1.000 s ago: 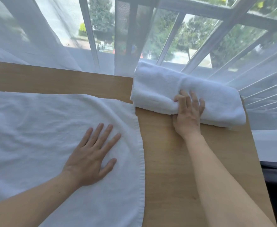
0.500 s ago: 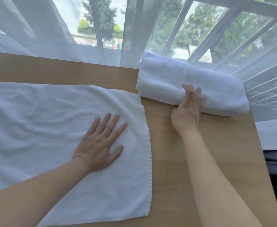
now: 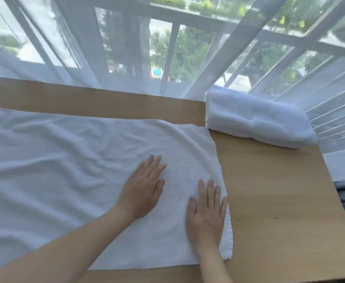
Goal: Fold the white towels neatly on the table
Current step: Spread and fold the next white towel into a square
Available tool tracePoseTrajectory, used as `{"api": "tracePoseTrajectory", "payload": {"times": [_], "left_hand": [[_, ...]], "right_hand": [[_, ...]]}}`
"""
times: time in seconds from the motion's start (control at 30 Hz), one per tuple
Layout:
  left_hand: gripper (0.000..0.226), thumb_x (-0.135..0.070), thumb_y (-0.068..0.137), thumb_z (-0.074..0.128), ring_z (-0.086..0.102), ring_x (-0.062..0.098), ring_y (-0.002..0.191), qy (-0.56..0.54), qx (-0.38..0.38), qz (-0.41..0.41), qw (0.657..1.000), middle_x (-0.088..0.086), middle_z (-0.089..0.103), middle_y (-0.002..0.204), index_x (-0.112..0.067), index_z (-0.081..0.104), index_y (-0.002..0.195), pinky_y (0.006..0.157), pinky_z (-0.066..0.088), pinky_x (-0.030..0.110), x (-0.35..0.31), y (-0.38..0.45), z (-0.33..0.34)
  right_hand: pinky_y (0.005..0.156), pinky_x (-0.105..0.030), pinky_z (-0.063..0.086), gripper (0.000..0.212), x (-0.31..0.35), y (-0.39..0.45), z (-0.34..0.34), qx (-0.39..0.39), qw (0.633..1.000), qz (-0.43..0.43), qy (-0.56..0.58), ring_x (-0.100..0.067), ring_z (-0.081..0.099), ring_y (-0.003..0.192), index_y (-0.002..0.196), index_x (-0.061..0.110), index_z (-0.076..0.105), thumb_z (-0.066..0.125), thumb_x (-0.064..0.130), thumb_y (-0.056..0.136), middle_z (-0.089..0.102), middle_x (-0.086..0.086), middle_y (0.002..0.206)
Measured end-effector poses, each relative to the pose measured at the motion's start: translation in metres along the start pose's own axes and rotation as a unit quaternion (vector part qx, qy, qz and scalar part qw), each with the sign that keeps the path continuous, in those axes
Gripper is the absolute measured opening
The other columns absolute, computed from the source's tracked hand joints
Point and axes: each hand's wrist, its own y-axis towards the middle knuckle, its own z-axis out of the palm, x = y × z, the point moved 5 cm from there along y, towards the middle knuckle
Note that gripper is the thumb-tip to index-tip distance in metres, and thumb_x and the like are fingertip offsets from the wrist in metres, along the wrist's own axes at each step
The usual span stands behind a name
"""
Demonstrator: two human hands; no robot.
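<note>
Both hands flat, palms down, fingers straight, gripping nothing. Left hand [image 3: 142,187] presses the middle-right part of the spread towel [image 3: 65,170]; right hand [image 3: 207,211] presses just beside it at about 4 o'clock, along the towel's right hem. The spread towel lies open and wrinkled across the left and centre of the table [image 3: 279,201], running out of view at 9 o'clock. The folded towel [image 3: 255,119] sits at 1 o'clock at the table's far right corner, its near-left corner about touching the spread towel's far-right corner. A sheer curtain [image 3: 126,58] hangs along the far edge at 12 o'clock, window bars behind it.
</note>
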Motion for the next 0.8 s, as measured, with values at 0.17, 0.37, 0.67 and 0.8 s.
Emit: {"api": "tracePoseTrajectory", "payload": {"times": [0.17,0.37,0.67,0.8], "left_hand": [[0.059,-0.041,0.096,0.036,0.028,0.032,0.149,0.123,0.019,-0.010,0.992,0.011,0.032,0.161,-0.015,0.049,0.147,0.119,0.027,0.048,0.054,-0.035,-0.019],[0.076,-0.062,0.091,0.022,0.000,0.027,0.155,0.136,0.049,-0.086,0.986,0.004,0.002,0.168,-0.030,0.016,0.160,0.125,0.005,0.047,0.079,-0.016,-0.025],[0.078,-0.061,0.089,0.035,0.010,0.030,0.154,0.177,0.035,-0.057,0.982,0.007,0.016,0.167,-0.025,0.025,0.158,0.122,0.016,0.054,0.085,-0.022,-0.020],[0.080,-0.060,0.088,0.037,0.010,0.031,0.154,0.191,0.023,-0.053,0.980,0.007,0.015,0.167,-0.025,0.023,0.159,0.122,0.016,0.055,0.085,-0.020,-0.018]], "right_hand": [[0.125,-0.045,-0.002,0.057,-0.004,-0.009,-0.002,0.032,0.999,0.028,-0.025,-0.014,-0.005,0.154,0.159,0.029,0.017,0.018,0.046,0.104,0.008,0.003,0.168],[0.125,-0.047,0.004,0.057,0.078,0.026,-0.009,-0.006,0.997,-0.076,0.012,-0.025,0.017,0.153,0.150,0.015,0.039,0.024,0.041,0.101,0.030,-0.006,0.162],[0.122,-0.046,-0.013,0.058,0.147,0.080,0.040,0.104,0.984,-0.141,-0.036,-0.017,-0.014,0.153,0.159,0.037,0.006,0.019,0.051,0.104,-0.007,0.007,0.168],[0.122,-0.045,-0.013,0.061,0.123,0.107,0.040,0.091,0.987,-0.115,-0.062,-0.014,-0.017,0.152,0.158,0.040,0.001,0.014,0.056,0.101,-0.011,0.007,0.167]]}}
